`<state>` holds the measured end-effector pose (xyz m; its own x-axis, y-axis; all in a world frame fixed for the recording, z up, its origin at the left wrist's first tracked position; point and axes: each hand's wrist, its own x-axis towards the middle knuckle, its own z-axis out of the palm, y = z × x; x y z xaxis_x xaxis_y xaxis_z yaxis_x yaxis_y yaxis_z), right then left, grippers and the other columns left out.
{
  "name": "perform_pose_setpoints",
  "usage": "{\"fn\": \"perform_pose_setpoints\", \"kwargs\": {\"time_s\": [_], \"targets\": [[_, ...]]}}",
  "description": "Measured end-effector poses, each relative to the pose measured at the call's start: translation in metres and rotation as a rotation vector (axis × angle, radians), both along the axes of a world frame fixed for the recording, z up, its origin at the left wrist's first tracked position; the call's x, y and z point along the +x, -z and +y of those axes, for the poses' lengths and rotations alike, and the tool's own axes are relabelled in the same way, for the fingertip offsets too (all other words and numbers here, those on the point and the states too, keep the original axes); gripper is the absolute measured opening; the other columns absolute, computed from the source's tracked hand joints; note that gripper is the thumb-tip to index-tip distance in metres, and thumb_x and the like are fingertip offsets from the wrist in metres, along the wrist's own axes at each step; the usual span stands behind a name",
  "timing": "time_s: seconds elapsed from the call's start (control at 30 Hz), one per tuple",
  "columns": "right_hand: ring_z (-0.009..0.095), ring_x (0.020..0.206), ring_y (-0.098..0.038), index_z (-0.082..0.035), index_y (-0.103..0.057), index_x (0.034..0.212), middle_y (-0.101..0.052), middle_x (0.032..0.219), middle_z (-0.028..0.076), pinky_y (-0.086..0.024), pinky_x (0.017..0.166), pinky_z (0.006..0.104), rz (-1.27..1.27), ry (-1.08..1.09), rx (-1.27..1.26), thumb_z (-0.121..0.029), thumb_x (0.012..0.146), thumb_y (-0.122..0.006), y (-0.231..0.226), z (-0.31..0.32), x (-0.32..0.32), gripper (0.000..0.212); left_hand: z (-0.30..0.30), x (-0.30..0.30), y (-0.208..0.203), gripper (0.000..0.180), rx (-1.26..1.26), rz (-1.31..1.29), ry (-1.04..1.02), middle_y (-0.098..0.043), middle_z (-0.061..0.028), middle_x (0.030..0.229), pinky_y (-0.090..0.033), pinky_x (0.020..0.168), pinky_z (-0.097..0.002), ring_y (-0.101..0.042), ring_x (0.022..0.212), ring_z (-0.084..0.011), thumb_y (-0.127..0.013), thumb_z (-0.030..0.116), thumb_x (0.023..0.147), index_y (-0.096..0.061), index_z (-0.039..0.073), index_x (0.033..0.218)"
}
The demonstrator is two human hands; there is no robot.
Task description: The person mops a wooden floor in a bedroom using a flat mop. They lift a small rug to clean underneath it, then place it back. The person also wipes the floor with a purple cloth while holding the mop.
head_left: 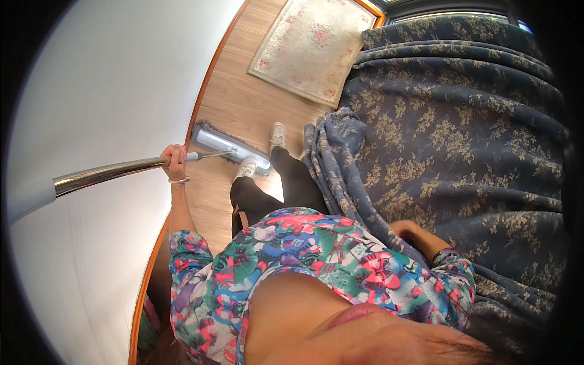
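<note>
My left hand (175,159) is wrapped around the shiny metal pole of a flat mop (233,149), and a bracelet circles that wrist. The mop's pale blue-white head with its grey fringed pad lies on the wood floor beside my shoes, one end close to the wall. On the other side, my right arm is bent, with my right hand (398,227) at a gathered fold of the dark blue floral curtain (450,140); its fingers are hidden, so I cannot make out whether they grip the cloth.
A white wall (121,79) with an orange-brown wooden skirting runs along the left. Ahead, a cream rug (313,48) with pink flowers lies on the wood floor (234,91). The curtain spreads over the right side, below a dark-framed window (450,8).
</note>
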<state>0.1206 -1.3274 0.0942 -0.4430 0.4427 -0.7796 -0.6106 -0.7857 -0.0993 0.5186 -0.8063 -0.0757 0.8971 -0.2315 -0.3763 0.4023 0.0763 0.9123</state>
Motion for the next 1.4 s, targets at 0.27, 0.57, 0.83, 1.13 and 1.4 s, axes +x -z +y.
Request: {"fn": "perform_pose_setpoints", "kwargs": {"time_s": [0.27,0.57,0.83,1.13,1.4], "targets": [[0.045,0.095,-0.066,-0.029,-0.017,0.153,-0.028,0.154,0.022,-0.053,0.081,0.0511,-1.490,-0.348,-0.895,-0.006,0.071,-0.066,0.052,-0.145,0.242,0.098,0.023,0.007,-0.024,0.041,0.046,-0.047,-0.017,-0.031,0.0032,0.052,-0.026,0.052,-0.0260,-0.029,0.050,-0.0087,-0.051,0.007,0.094,-0.032,0.013,0.058],[0.030,0.111,-0.064,-0.008,-0.051,0.137,-0.068,0.116,0.016,-0.052,0.092,0.0387,-0.846,-0.868,-1.299,-0.030,0.072,-0.067,0.093,-0.321,0.261,0.071,0.042,-0.003,-0.068,0.042,0.126,-0.019,-0.067,-0.032,0.0028,0.052,-0.026,0.054,-0.0275,-0.028,0.049,-0.0093,-0.050,0.007,0.094,-0.031,0.013,0.057],[0.026,0.094,-0.067,-0.004,-0.068,0.114,-0.070,0.111,0.014,-0.051,0.083,0.0420,0.163,-0.191,-0.550,-0.045,0.087,-0.054,0.037,-0.180,-0.034,0.051,-0.001,0.000,-0.030,0.041,0.032,-0.023,-0.055,-0.032,0.0037,0.052,-0.026,0.054,-0.0273,-0.028,0.049,-0.0080,-0.051,0.006,0.093,-0.032,0.013,0.058],[0.024,0.095,-0.067,-0.003,-0.067,0.117,-0.070,0.112,0.012,-0.051,0.086,0.0404,0.505,0.235,-0.104,-0.046,0.087,-0.057,0.019,-0.091,-0.088,0.053,-0.007,-0.009,-0.014,0.040,0.071,-0.021,-0.048,-0.032,0.0034,0.054,-0.027,0.050,-0.0251,-0.030,0.050,-0.0076,-0.051,0.004,0.094,-0.030,0.013,0.061],[0.023,0.096,-0.067,-0.003,-0.068,0.115,-0.071,0.110,0.011,-0.051,0.087,0.0395,0.317,0.182,-0.087,-0.045,0.085,-0.060,0.033,-0.119,-0.004,0.052,-0.031,0.003,0.009,0.042,-0.024,-0.038,-0.036,-0.032,0.0036,0.052,-0.026,0.049,-0.0251,-0.031,0.048,-0.0079,-0.053,0.003,0.092,-0.030,0.013,0.058]]}}
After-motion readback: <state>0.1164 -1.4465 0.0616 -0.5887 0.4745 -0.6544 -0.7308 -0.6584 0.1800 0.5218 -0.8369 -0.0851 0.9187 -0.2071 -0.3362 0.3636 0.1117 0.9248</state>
